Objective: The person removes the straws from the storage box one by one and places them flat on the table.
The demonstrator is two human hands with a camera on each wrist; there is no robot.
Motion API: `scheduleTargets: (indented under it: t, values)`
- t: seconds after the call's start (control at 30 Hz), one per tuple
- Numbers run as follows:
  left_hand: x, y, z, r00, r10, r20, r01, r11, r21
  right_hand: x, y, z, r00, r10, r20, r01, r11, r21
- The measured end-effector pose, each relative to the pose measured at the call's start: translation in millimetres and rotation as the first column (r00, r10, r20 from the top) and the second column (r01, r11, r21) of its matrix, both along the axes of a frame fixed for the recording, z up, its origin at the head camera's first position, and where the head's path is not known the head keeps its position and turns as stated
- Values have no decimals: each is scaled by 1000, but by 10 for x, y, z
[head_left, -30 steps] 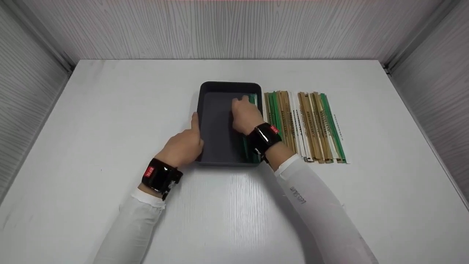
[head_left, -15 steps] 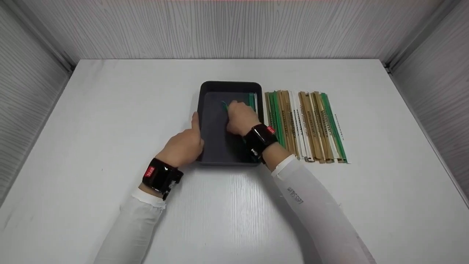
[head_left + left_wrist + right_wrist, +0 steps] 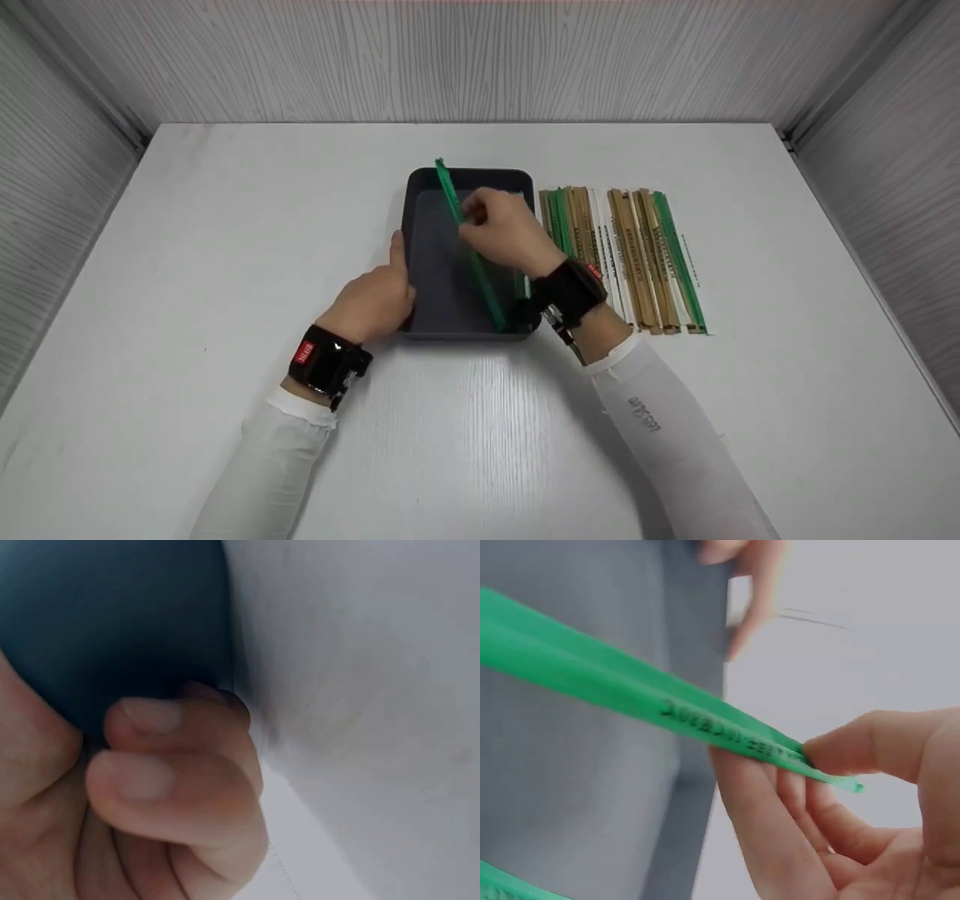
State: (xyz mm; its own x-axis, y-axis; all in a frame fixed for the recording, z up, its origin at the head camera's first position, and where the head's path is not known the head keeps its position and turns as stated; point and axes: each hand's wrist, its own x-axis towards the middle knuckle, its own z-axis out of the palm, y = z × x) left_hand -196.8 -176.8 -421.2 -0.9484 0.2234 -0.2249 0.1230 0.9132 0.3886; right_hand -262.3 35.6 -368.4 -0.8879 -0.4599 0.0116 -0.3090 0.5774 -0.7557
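My right hand [image 3: 506,229] pinches a long green wrapped straw [image 3: 487,289] between thumb and fingers, over the dark grey tray [image 3: 442,277]. The straw slants, its far end beyond the tray's far rim and its near end low at the near right. In the right wrist view black print runs along this green straw [image 3: 630,682]. Another green wrapped straw [image 3: 510,885] lies in the tray, mostly hidden by my right hand in the head view. My left hand [image 3: 375,300] grips the tray's left side near its front corner, index finger stretched along the wall and other fingers curled.
Right of the tray lies a row of several wrapped straws [image 3: 637,255], brown, white and green, side by side on the white table [image 3: 225,262]. Printed panels [image 3: 480,60] stand at the back and sides. My right forearm crosses the table's front right.
My right hand has lifted the green straw up from the tray, its far end now past the rim. The right wrist has shifted right. My left hand and the tray have stayed in place.
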Motion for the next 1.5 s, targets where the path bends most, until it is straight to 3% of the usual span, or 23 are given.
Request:
scheduleTargets:
  t: [0.13,0.23,0.37,0.57,0.77,0.97,1.2,1.5]
  values:
    - [-4,-14,4,1000,9,-8,-9,1000,6,71,217,172,1000,-6,1,6,981,-193]
    - [-3,-13,-4,1000,17,-4,-17,1000,15,105,438,258,998,-51,-32,40,958,-285]
    - [0,-3,-13,1000,20,13,-20,1000,20,109,835,296,985,-162,-64,134,939,-316]
    - [-5,-7,11,999,33,35,-34,999,15,27,1471,241,952,-305,-27,283,909,-307]
    - [-10,7,11,999,36,38,-36,999,13,-13,1971,66,925,-379,15,373,902,-216]
    - [-9,8,6,998,41,38,-41,999,13,-116,2210,-142,923,-385,21,385,922,-28]
    - [-6,2,-21,1000,3,22,-3,1000,-2,-237,2249,-299,928,-373,-2,367,912,186]
    - [-6,-4,-10,999,22,24,-22,1000,-2,-307,2142,-390,923,-382,-54,382,884,271]
